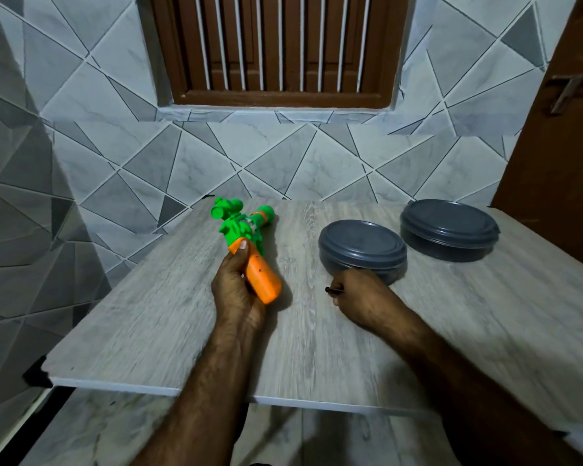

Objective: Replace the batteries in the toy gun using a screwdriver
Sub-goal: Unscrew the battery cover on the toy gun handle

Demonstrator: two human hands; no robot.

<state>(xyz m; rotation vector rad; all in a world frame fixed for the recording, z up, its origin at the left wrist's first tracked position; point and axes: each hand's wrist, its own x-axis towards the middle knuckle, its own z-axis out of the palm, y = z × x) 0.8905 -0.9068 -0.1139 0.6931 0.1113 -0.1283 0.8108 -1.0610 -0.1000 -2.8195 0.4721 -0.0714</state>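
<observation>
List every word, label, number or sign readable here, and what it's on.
No text can be read anywhere.
On the toy gun, blurred, no print shows.
The near tub and far tub have plain grey lids.
The tool in the right hand is too small and hidden to tell.

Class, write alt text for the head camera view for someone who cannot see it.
A person's left hand grips the orange handle of a green toy gun on a grey table, while the right hand holds a dark screwdriver beside two lidded grey containers.
</observation>
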